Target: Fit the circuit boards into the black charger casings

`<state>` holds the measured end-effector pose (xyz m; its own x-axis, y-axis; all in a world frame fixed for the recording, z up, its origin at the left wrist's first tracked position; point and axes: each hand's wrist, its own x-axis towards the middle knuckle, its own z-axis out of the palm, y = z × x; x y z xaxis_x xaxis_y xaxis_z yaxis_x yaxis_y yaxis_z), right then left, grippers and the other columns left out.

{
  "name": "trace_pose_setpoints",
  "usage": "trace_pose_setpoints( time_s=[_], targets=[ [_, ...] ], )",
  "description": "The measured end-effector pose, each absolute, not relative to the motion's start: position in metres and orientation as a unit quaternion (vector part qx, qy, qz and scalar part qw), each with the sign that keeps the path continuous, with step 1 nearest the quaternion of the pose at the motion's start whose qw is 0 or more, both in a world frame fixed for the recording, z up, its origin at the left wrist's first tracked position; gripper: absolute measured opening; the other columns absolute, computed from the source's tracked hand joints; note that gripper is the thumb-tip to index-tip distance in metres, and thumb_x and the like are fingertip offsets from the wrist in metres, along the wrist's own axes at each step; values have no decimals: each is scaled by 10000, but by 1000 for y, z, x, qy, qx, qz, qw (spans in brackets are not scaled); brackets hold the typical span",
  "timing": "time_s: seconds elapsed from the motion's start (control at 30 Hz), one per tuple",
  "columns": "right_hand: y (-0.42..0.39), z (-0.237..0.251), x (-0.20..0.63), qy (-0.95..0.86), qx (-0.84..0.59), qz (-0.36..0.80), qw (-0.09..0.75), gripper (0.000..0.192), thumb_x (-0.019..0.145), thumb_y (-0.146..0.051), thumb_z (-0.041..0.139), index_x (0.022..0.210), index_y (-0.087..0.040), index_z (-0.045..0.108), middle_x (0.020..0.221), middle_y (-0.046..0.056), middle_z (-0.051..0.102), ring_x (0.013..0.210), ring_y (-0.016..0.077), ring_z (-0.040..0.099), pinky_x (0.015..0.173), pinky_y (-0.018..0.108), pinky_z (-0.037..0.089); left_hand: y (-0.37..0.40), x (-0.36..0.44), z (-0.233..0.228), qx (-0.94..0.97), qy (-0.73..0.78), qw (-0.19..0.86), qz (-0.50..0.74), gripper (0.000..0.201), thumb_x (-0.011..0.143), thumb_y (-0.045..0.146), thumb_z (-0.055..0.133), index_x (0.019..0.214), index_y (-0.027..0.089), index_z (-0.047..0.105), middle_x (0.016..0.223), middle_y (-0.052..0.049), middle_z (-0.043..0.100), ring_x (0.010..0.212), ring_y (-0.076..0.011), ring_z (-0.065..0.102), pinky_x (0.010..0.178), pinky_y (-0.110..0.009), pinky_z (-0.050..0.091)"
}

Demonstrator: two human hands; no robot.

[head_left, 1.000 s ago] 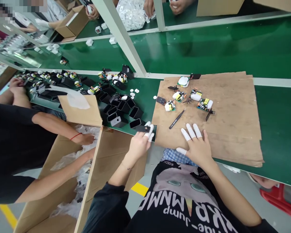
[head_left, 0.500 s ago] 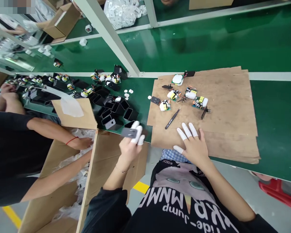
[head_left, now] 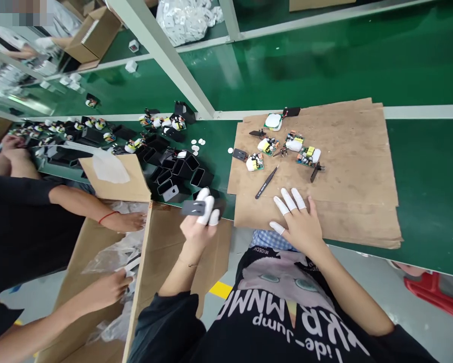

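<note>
My left hand (head_left: 198,228), with white finger cots on, is closed around a black charger housing (head_left: 192,207) just off the bench edge. Two small slots or prongs show on its flat face. On the cardboard sheet (head_left: 357,166), my right hand (head_left: 303,224) lies with fingers spread, also in white finger cots, and holds nothing. Beyond it rest black tweezers (head_left: 266,182). Several small circuit boards lie farther back, among them a board with yellow and white parts (head_left: 308,156) and a board with a white top (head_left: 273,122). A black plug plate (head_left: 240,155) sits at the left.
Black housings (head_left: 178,169) crowd the bench to my left, with more boards (head_left: 98,122) behind. Small white discs (head_left: 196,147) lie nearby. A co-worker's hands (head_left: 116,286) reach into a large open carton (head_left: 146,282) at left. A slanted metal post (head_left: 166,55) rises beyond the bench.
My left hand has moved slightly left with the housing. My right hand stays spread on the cardboard. One of the co-worker's hands has drawn back in the carton, now holding something pale.
</note>
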<state>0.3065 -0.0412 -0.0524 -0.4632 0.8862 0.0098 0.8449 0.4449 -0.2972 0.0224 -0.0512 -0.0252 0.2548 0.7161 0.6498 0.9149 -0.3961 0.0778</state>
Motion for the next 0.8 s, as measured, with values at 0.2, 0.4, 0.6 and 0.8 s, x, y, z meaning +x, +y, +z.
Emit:
trace_pose_setpoints(
  time_s=[0.2,0.4,0.6,0.8],
  targets=[
    [-41,-52,306,-846,-512,124,83,582,985,-488,428,1473,-170,441,1614,116,269,1480,361,255,1154,656,177,-53,19,-30,-779,-549,133,-270,392,919,230,577,1308,208,612,1233,-134,702,950,-221,743,826,-301,584],
    [-41,-57,307,-840,-515,136,97,570,985,-468,449,1468,-165,444,1609,125,280,1481,368,256,1161,662,157,-55,28,-30,-774,-574,57,-260,302,935,283,545,1188,215,694,1160,-120,737,884,-213,749,802,-298,584],
    [-42,-36,300,-782,-476,246,319,783,933,-552,525,1547,-159,238,1545,199,397,1451,361,337,1155,619,288,-53,106,26,-436,-641,-198,-600,524,1023,477,270,1460,232,424,1404,-115,591,1206,-233,637,964,-364,565],
    [-46,34,282,-690,-302,365,547,984,849,-487,716,1563,-363,51,1525,95,441,1413,316,417,1158,541,380,-57,172,64,-344,-557,-544,-524,577,984,620,185,1446,378,431,1417,-12,582,1188,-243,649,911,-386,621]
  ],
)
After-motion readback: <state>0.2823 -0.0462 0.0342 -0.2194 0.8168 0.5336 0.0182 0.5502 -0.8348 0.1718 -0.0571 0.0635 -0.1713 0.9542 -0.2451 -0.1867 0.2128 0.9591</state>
